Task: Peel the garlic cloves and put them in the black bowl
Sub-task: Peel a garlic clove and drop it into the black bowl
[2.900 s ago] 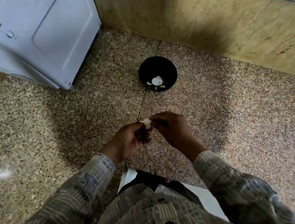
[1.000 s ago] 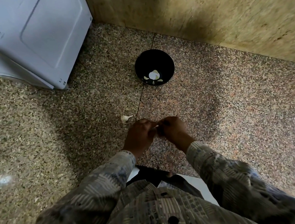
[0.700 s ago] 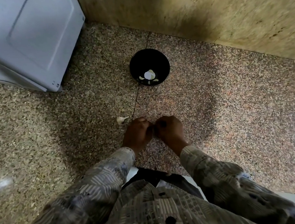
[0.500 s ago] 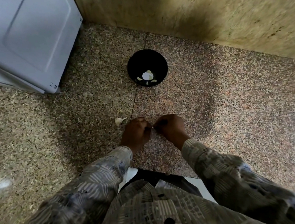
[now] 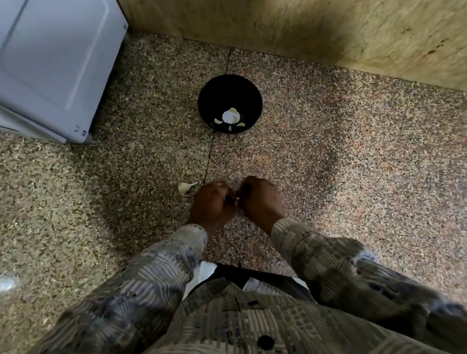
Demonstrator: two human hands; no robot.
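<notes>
A black bowl point(image 5: 229, 93) stands on the speckled stone counter, with a few pale peeled cloves point(image 5: 230, 117) lying at its bottom. Below it my left hand point(image 5: 212, 203) and my right hand point(image 5: 260, 199) are knuckles-up, fingers curled, fingertips meeting. Between them only a sliver of a small white garlic clove point(image 5: 237, 199) shows; both hands pinch it. An unpeeled clove with a short stem point(image 5: 185, 187) lies on the counter just left of my left hand.
A white appliance point(image 5: 41, 60) fills the back left corner. A tan stone wall point(image 5: 326, 16) runs along the back. A dark seam point(image 5: 210, 150) crosses the counter from the bowl toward my hands. Patterned sleeves cover the near edge.
Both hands have turned knuckles-up and sunk toward the counter, hiding most of the clove they hold. A loose unpeeled clove now lies beside my left hand. The view has shifted slightly.
</notes>
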